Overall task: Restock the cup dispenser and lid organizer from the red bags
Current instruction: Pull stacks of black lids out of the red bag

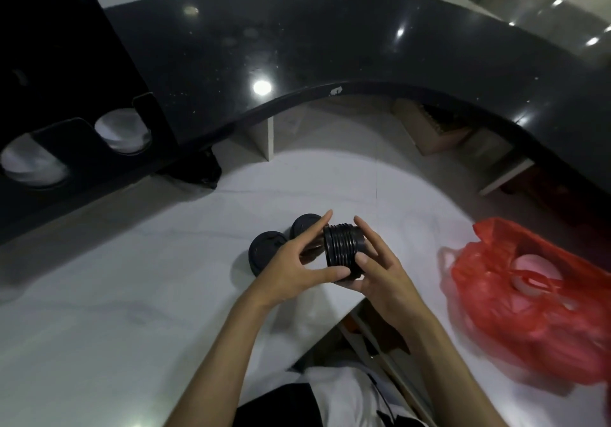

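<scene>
A stack of black lids (342,250) lies on its side between my two hands, just above the white counter (132,311). My left hand (291,266) holds its left end with thumb underneath and fingers over the top. My right hand (375,261) grips its right end. Two more black lid stacks (264,249) stand on the counter just left of my left hand. A red plastic bag (529,297) with white lids inside lies open at the right. The black lid organizer (76,135) at the left shows two round slots with white lids (122,130).
A curved black raised counter (330,46) runs across the back. Below it are white shelf dividers (269,137) and a cardboard box (433,129). The white counter's corner edge ends just under my right wrist.
</scene>
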